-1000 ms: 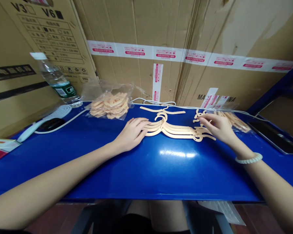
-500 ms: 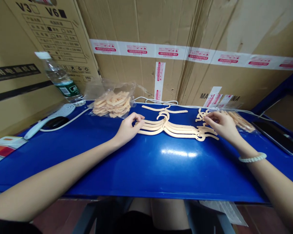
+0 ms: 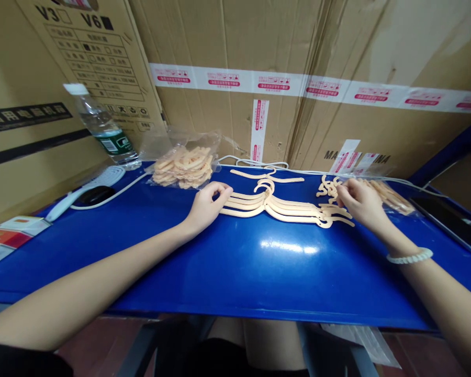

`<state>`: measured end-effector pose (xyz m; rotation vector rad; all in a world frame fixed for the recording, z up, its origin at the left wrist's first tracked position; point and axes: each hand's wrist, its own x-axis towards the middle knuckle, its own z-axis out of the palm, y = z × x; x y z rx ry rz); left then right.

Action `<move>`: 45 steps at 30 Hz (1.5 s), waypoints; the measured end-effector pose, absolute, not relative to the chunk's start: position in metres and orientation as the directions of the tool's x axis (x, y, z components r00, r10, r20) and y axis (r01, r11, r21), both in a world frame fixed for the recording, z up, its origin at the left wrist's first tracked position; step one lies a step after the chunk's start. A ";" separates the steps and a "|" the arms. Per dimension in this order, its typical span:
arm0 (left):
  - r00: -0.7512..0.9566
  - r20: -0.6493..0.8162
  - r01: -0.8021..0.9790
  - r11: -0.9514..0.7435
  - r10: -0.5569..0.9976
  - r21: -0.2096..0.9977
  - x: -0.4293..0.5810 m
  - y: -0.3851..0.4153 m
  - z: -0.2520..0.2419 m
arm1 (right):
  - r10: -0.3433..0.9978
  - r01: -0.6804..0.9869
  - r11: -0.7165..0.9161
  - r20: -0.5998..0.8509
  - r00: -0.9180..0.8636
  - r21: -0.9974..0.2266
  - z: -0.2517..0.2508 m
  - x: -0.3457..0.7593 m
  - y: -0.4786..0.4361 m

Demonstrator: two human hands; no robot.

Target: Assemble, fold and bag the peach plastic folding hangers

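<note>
A row of light wood-coloured hangers lies overlapped on the blue table, their hooks towards the back. Small curved pieces lie at the right ends of these hangers. My left hand is at their left ends, thumb and forefinger pinched together; it covers those tips, and what it holds is hidden. My right hand is closed beside a small heap of loose curved pieces, its fingertips together. Whatever they grip is too small to make out. Behind the row lies one separate hanger.
A clear bag of curved pieces lies at back left, near a water bottle and a hairbrush. Another bag of pieces and a phone are on the right. Cardboard boxes stand along the back.
My right hand has drawn slightly right from the loose pieces, its fingers now more closed. My left thumb has moved up against the forefinger. The view has shifted a little.
</note>
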<state>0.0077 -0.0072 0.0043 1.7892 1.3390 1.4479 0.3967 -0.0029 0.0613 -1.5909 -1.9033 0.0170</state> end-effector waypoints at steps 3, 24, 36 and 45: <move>-0.039 0.473 0.367 -0.427 0.880 0.826 0.008 -0.005 0.001 | 0.883 0.873 0.261 0.467 -0.044 -0.412 0.062 0.396 -0.003; -0.005 0.486 0.440 -0.435 0.874 0.786 0.008 -0.009 0.006 | 0.893 0.832 0.305 0.443 -0.080 -0.463 0.058 0.392 -0.003; -0.017 0.381 0.307 -0.358 0.924 0.882 0.006 -0.009 0.006 | 0.896 0.815 0.306 0.438 -0.073 -0.492 0.058 0.390 -0.003; -0.009 0.378 0.351 -0.351 0.926 0.868 0.002 -0.007 0.009 | 0.897 0.833 0.297 0.436 -0.076 -0.467 0.053 0.398 0.003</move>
